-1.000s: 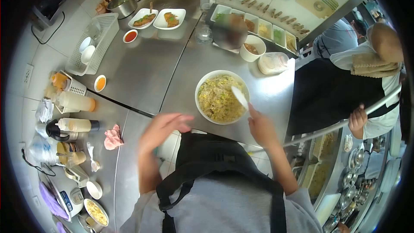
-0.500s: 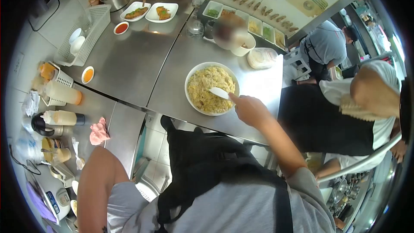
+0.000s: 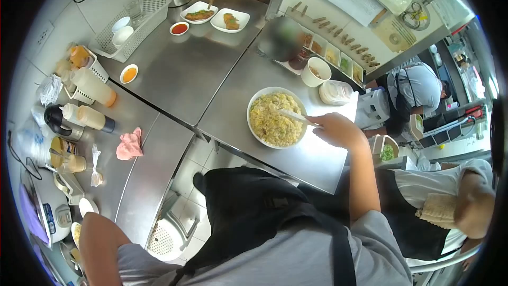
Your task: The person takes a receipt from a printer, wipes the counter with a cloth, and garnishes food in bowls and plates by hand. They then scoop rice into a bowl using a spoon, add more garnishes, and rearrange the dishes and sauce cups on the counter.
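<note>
My right hand [image 3: 338, 128] is closed around the handle of a white rice paddle [image 3: 292, 114]. The paddle's blade rests in fried rice [image 3: 269, 123] near the middle of a round white bowl [image 3: 251, 130]. That bowl stands on the steel table, close to its front edge. Of my left arm [image 3: 100, 243] only the bent elbow part shows at the lower left; the hand itself is out of the picture.
Behind the bowl are a white tub [image 3: 316, 71], a clear-lidded container [image 3: 336, 92] and a row of ingredient trays [image 3: 332, 54]. Two plated dishes [image 3: 230, 20] stand farther back. Sauce bottles [image 3: 95, 118] and a pink cloth [image 3: 129, 144] lie left. A co-worker [image 3: 407, 206] stands close on my right.
The view has shifted, so the table sits farther right in it. My right hand has turned the paddle, whose blade now shows more edge-on in the rice. The co-worker at right has shifted.
</note>
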Demonstrator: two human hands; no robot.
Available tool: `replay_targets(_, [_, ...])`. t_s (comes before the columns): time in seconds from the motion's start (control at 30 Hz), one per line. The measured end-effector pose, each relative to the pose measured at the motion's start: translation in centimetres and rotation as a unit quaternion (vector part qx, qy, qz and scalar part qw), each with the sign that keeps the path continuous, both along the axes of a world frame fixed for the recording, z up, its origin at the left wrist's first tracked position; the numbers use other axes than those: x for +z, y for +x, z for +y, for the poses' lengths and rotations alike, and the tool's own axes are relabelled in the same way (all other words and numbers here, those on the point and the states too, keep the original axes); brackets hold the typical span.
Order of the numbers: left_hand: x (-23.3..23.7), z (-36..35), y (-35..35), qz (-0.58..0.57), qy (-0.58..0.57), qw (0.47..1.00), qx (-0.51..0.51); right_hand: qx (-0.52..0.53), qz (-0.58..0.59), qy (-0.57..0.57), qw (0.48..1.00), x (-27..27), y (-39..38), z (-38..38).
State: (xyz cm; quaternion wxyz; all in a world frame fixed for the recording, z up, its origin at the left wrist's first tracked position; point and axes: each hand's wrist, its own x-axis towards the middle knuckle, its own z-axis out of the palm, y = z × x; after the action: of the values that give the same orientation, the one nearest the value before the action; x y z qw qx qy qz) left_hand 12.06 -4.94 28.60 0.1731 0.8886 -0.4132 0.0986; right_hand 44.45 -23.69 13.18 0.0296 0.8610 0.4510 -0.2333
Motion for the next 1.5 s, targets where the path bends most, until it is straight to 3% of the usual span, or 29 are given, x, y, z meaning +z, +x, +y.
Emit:
replay_targets(0.2, [0.4,1.9,-3.8,-0.014,0.005,1.000,0.008,-0.162,0.131,0.121,0.970,-1.4,-1.7,-1.5])
replay_targets(0.33, [1.4,3.4,-7.2,-0.018,0.019,0.999,0.026,-0.207,0.099,0.151,0.961,-4.5,-4.5,-1.2])
replay_targets(0.43, [2.3,4.7,-10.3,-0.023,0.025,0.997,0.063,-0.204,0.054,0.276,0.938,-5.7,-6.6,-1.4])
replay_targets(0.47, [2.5,5.1,-11.5,-0.025,0.028,0.996,0.083,-0.225,0.018,0.239,0.944,-5.0,-7.6,-0.7])
replay_targets(0.57, [2.3,7.1,-15.2,-0.031,0.005,0.981,0.194,-0.208,-0.095,0.238,0.944,-9.6,-8.7,-1.0])
replay_targets(0.63, [-0.3,8.4,-17.0,-0.017,-0.059,0.939,0.340,-0.290,-0.031,0.366,0.884,-11.7,-10.7,-0.4])
replay_targets(0.67, [-3.1,9.0,-17.4,0.010,-0.123,0.892,0.435,-0.307,-0.005,0.425,0.852,-12.6,-11.6,0.4])
replay_targets(0.73, [-10.4,9.3,-17.1,0.085,-0.282,0.764,0.574,-0.256,0.000,0.499,0.828,-13.8,-14.5,4.1])
replay_targets(0.77, [-14.8,8.7,-16.2,0.146,-0.386,0.697,0.586,-0.210,-0.018,0.523,0.826,-13.4,-16.8,6.4])
replay_targets(0.8, [-18.9,7.5,-14.9,0.194,-0.483,0.631,0.576,-0.163,-0.039,0.543,0.823,-12.7,-18.9,8.7])
replay_targets(0.83, [-22.1,5.7,-13.5,0.144,-0.651,0.580,0.469,-0.128,0.001,0.552,0.824,-12.2,-21.0,11.2])
replay_targets(0.93, [-26.7,5.2,-13.4,0.231,-0.645,0.598,0.416,0.018,0.100,0.544,0.833,-12.2,-28.5,17.6])
replay_targets(0.97, [-27.1,5.2,-13.6,0.180,-0.601,0.617,0.475,0.085,0.101,0.527,0.839,-12.4,-30.5,18.9])
replay_targets(1.0, [-27.5,5.4,-14.1,0.133,-0.551,0.631,0.530,0.123,0.179,0.499,0.839,-12.1,-32.6,19.9])
replay_targets(1.03, [-28.1,5.8,-15.2,0.116,-0.560,0.608,0.552,0.158,0.251,0.468,0.833,-11.6,-34.4,20.9])
replay_targets(1.17, [-28.1,6.2,-20.1,0.037,-0.560,0.521,0.644,0.306,0.284,0.438,0.796,-11.5,-39.3,24.1])
replay_targets(1.37, [-26.8,5.6,-24.4,0.019,-0.521,0.452,0.724,0.361,0.330,0.434,0.757,-11.4,-43.7,25.5])
replay_targets(1.43, [-26.6,5.8,-25.2,-0.023,-0.526,0.415,0.742,0.381,0.361,0.416,0.742,-11.1,-44.8,26.2])
replay_targets(1.5, [-27.2,6.7,-26.5,-0.137,-0.553,0.346,0.745,0.386,0.411,0.376,0.735,-10.5,-44.3,25.7])
